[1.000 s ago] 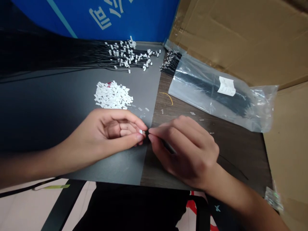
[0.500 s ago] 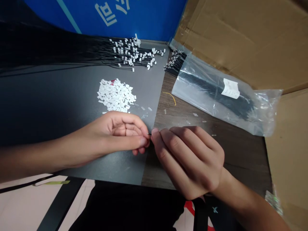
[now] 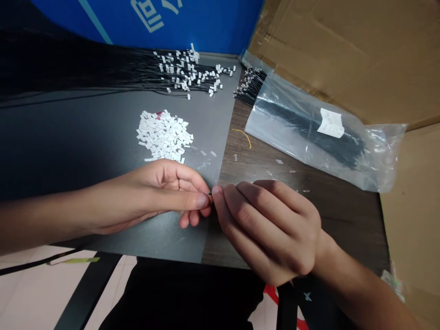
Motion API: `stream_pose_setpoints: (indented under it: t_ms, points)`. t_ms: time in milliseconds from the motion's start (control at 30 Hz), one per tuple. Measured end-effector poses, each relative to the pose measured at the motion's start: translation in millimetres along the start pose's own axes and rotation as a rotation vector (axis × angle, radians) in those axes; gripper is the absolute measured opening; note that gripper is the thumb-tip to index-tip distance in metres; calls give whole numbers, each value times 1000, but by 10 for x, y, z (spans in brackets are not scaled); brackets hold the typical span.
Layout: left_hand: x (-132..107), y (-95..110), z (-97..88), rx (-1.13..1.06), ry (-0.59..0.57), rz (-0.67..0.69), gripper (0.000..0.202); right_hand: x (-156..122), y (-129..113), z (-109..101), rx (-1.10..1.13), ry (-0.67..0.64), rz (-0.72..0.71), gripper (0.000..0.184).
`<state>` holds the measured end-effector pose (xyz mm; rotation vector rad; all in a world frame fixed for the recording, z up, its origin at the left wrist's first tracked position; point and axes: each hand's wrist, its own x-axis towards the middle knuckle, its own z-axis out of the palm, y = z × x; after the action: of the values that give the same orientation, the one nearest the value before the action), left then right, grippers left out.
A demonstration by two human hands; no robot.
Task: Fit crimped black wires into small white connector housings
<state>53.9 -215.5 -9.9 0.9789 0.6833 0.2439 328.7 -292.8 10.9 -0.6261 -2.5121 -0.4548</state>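
Observation:
My left hand (image 3: 172, 192) and my right hand (image 3: 271, 224) meet fingertip to fingertip above the table. A short dark bit of thin black wire (image 3: 210, 194) shows between them. Thumb and index of the left hand pinch at one side of it, with the other fingers loosely curled. The right fingers are pressed together on the other side and hide most of what they hold. Just beyond the left hand lies a heap of small white connector housings (image 3: 165, 136).
Black wires with white connectors (image 3: 187, 75) lie along the back. A clear plastic bag (image 3: 309, 133) of black wires with bare metal ends rests at right, by cardboard (image 3: 360, 50). Small clear pieces (image 3: 279, 161) and a yellow strand (image 3: 243, 136) are scattered nearby. A blue panel (image 3: 206, 27) stands behind.
The hands have come slightly closer together, and less wire shows between the fingertips. The left hand's lower fingers have shifted a little to the left. The view has tilted slightly.

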Motion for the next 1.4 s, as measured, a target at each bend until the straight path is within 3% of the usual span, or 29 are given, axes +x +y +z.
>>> stream_pose_setpoints:
  t_ms: [167,267,367,533,767,900,1033,1267,1400]
  points:
    - [-5,85,38,16,5,-62,17,-18,71,-26,13,-4,-87,34]
    - [-1,73,32,30,11,-35,21,-25,60,-5,63,-9,-41,35]
    - [-7,15,-6,105,22,59,18,-4,-16,50,240,51,215,24]
    - [-79,-56,-1,254,74,168,14,92,-155,50,771,65,717,9]
    - [-116,-107,131,482,291,384,8,181,-151,-15,1014,8,1054,11]
    - [-111,-77,141,448,304,457,10,182,-163,-24,1184,-15,1172,15]
    - [-135,-49,123,375,375,368,12,177,-184,-12,1332,-48,1258,19]
    - [-150,-14,81,584,406,444,13,215,-145,59,1451,15,1286,31]
    - [-95,26,43,511,407,388,13,236,-133,78,1470,23,1311,36]
